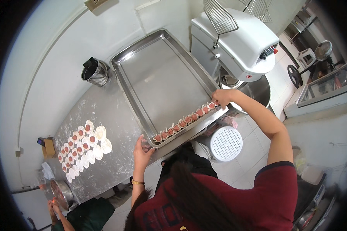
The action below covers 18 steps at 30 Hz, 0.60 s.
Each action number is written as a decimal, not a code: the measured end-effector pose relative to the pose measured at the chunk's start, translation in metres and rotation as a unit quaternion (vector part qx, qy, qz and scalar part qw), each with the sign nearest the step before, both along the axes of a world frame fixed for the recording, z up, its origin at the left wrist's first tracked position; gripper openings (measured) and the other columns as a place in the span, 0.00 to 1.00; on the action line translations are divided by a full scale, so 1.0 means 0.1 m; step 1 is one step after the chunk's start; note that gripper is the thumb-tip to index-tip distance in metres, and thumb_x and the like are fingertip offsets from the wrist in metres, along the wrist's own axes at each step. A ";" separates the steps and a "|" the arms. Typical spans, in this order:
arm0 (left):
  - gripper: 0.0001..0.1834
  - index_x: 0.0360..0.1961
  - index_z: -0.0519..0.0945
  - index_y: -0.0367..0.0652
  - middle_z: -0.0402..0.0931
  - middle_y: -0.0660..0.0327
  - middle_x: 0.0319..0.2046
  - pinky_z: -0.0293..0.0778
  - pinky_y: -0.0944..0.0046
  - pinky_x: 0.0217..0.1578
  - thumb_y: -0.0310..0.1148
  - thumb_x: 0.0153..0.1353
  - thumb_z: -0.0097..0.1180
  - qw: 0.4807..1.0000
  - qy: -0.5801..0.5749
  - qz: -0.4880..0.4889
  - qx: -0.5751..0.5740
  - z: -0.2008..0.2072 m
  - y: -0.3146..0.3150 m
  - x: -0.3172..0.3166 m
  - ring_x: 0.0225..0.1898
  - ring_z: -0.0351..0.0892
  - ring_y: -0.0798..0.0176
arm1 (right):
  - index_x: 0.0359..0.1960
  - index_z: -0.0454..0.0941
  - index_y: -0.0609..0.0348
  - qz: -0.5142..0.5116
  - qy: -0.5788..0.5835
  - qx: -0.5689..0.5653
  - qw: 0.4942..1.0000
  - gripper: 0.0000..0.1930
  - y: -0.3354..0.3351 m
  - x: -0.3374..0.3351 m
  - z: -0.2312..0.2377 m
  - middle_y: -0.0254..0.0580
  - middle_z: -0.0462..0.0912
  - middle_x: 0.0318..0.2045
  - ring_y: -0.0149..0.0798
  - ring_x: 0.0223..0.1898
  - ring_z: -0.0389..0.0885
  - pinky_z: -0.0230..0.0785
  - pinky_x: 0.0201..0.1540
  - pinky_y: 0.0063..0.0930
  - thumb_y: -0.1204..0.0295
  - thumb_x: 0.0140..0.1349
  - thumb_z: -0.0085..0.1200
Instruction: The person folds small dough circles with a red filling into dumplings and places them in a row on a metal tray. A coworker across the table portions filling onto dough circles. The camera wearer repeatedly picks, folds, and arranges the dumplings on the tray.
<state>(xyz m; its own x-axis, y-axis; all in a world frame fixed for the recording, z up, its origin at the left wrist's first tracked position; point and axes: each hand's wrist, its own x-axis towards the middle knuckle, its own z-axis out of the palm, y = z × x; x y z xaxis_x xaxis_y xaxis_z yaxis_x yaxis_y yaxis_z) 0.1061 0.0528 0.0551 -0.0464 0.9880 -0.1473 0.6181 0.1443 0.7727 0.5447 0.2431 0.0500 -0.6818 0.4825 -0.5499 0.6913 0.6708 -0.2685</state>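
A large metal tray (164,82) lies on the steel worktable, tilted in my view. Along its near edge runs a row of open-topped dumplings (182,123) with pink meat filling and pale pleated wrappers. My left hand (142,151) grips the tray's near left corner, with the thumb and fingers on either side of it. At the far right end of the row, my right hand (223,97) has its fingers closed around the last dumpling, beside the tray's right corner; the fingertips are partly hidden.
Round wrappers (81,148), many topped with meat, lie on the floured worktable (112,115). A metal pail (98,73) stands by the wall. A white mixer (235,42) is at right, a white stool (226,143) below. Another person's hands (54,208) are beside a metal bowl (62,194).
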 end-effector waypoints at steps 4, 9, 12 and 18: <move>0.44 0.62 0.64 0.42 0.75 0.54 0.47 0.78 0.63 0.35 0.23 0.41 0.70 1.000 0.005 -0.006 0.000 0.00 0.01 -0.01 0.34 0.79 0.62 | 0.26 0.81 0.59 -0.012 -0.006 -0.020 1.000 0.18 0.02 -0.01 0.05 0.45 0.82 0.28 0.50 0.37 0.81 0.72 0.38 0.40 0.72 0.27 0.70; 0.44 0.62 0.64 0.42 0.75 0.55 0.45 0.78 0.64 0.36 0.23 0.41 0.70 1.000 -0.025 -0.001 -0.006 -0.02 0.00 -0.04 0.34 0.78 0.63 | 0.30 0.80 0.61 -0.040 0.042 0.006 0.998 0.21 -0.05 0.02 0.10 0.47 0.81 0.36 0.49 0.39 0.80 0.72 0.40 0.39 0.72 0.27 0.70; 0.44 0.61 0.65 0.41 0.76 0.57 0.43 0.79 0.65 0.36 0.21 0.40 0.71 0.999 -0.045 0.019 0.009 -0.07 -0.05 -0.11 0.34 0.77 0.64 | 0.38 0.81 0.62 -0.045 0.060 -0.010 0.997 0.27 -0.07 0.04 0.13 0.47 0.79 0.38 0.49 0.40 0.79 0.73 0.43 0.37 0.73 0.27 0.71; 0.43 0.61 0.65 0.42 0.76 0.57 0.43 0.78 0.66 0.36 0.21 0.41 0.69 0.989 -0.117 0.094 0.002 -0.21 -0.27 -0.35 0.35 0.78 0.65 | 0.51 0.77 0.61 -0.060 0.043 -0.046 0.996 0.39 -0.08 -0.04 0.32 0.50 0.78 0.40 0.51 0.44 0.78 0.72 0.48 0.37 0.73 0.27 0.72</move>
<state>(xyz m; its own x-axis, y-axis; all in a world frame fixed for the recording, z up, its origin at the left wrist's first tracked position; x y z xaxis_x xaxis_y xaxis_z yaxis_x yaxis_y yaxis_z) 0.0707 0.0260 0.0337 -0.1951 0.9656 -0.1720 0.3840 0.2366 0.8925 0.5409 0.2347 0.0815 -0.6696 0.5128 -0.5373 0.7361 0.5548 -0.3878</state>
